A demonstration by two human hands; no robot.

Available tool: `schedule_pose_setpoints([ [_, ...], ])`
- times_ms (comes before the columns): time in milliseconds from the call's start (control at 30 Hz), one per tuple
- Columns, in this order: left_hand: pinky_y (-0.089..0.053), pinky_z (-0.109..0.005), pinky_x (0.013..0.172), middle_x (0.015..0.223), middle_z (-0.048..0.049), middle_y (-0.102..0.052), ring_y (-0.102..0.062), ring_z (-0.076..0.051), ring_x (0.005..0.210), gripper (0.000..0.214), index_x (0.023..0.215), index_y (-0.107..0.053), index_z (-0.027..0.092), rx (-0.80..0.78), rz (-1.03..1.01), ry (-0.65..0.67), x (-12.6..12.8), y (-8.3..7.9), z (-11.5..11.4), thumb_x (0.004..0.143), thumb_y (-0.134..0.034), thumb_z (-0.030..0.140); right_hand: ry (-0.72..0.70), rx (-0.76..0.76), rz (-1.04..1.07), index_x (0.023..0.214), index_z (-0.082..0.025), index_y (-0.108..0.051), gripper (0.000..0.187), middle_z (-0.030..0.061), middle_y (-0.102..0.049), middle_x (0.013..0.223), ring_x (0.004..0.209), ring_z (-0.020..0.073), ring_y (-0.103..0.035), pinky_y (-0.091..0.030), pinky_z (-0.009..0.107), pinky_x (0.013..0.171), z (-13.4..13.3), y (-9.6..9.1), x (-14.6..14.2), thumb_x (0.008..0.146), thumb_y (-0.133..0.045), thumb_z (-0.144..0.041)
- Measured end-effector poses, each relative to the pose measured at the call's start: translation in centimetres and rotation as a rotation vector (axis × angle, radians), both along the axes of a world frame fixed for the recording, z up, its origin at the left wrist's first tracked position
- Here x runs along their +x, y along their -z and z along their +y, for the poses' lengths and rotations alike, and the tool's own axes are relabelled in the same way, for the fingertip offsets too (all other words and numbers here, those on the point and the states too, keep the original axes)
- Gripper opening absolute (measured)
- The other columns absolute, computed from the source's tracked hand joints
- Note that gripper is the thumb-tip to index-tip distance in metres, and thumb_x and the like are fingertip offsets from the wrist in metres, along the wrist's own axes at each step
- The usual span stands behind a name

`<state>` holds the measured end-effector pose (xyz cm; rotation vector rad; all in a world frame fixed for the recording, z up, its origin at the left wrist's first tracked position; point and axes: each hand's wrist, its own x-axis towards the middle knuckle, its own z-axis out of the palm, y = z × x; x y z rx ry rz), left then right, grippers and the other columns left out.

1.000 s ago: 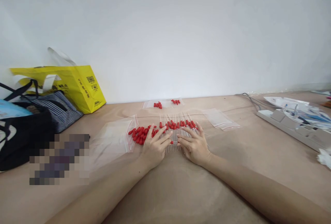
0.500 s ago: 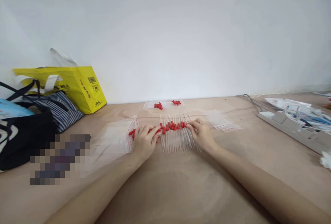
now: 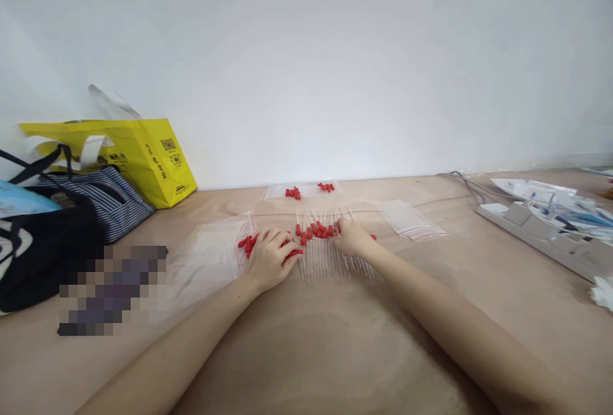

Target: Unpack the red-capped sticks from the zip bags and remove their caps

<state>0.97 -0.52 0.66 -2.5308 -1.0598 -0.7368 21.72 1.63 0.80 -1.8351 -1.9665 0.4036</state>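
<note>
A row of thin clear tubes (image 3: 318,263) lies side by side on the table, with small red rubber bulbs (image 3: 320,230) lying across their upper part. My left hand (image 3: 272,260) rests to the left of the row, its fingers curled over more red bulbs, one of which pokes out by the fingertips. Part of that heap (image 3: 248,244) shows beside the knuckles. At the right end of the row, my right hand (image 3: 352,237) bends down with its fingers closed by a red bulb; the fingertips are partly hidden. One more bulb (image 3: 373,237) shows just right of that hand.
Flat clear zip bags lie left (image 3: 205,246) and right (image 3: 414,220) of the tubes. Farther back, another bag (image 3: 272,192) carries two red bulb clusters. A power strip (image 3: 541,236) with cables is on the right; a yellow bag (image 3: 163,166) and a striped pouch (image 3: 115,204) stand left.
My right hand has moved left over the right end of the row, and a bulb now shows to its right. My left hand has shifted slightly, keeping its place over the heap.
</note>
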Motion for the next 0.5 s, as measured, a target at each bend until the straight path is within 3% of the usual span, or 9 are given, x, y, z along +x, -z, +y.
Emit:
schedule_pose_setpoints([
  [167,-0.036,-0.038,0.076,0.087,-0.004,-0.06,-0.05,-0.021,0.084,0.013,0.082,-0.063,0.022,0.022,-0.005,-0.032,-0.8,0.4,-0.1,0.077,-0.052,0.027,0.017,0.0,-0.027,0.087,-0.013,-0.058,0.022,0.0083,-0.064,0.074,0.056,0.0144,-0.059,-0.035,0.021,0.046,-0.2,-0.2,-0.2,0.066,-0.058,-0.018],
  [300,-0.036,-0.04,0.079,0.093,-0.0051,-0.06,-0.05,-0.021,0.089,0.016,0.088,-0.062,0.022,0.022,-0.064,-0.002,-0.7,0.4,-0.7,0.078,-0.051,0.028,0.035,0.044,-0.009,0.092,-0.012,-0.057,0.027,0.0101,-0.064,0.082,0.07,0.0172,-0.06,-0.038,0.022,0.054,0.1,-0.2,0.9,0.068,-0.059,-0.025],
  [400,-0.034,-0.041,0.088,0.099,-0.0058,-0.06,-0.049,-0.021,0.097,0.021,0.096,-0.06,0.021,-0.007,-0.074,0.105,0.3,0.6,-1.7,0.08,-0.049,0.029,0.079,0.067,0.02,0.096,-0.014,-0.057,0.027,0.0089,-0.064,0.084,0.073,0.0163,-0.059,-0.039,0.022,0.058,0.6,-0.2,3.4,0.074,-0.052,-0.029],
  [500,-0.026,-0.043,0.098,0.112,-0.0053,-0.056,-0.045,-0.02,0.109,0.029,0.107,-0.055,0.023,-0.059,0.002,0.251,2.4,0.9,-2.5,0.081,-0.047,0.033,0.135,0.044,0.045,0.079,-0.014,-0.061,0.017,0.0078,-0.065,0.078,0.071,0.0156,-0.058,-0.038,0.022,0.058,0.8,0.0,6.4,0.072,-0.054,-0.028],
])
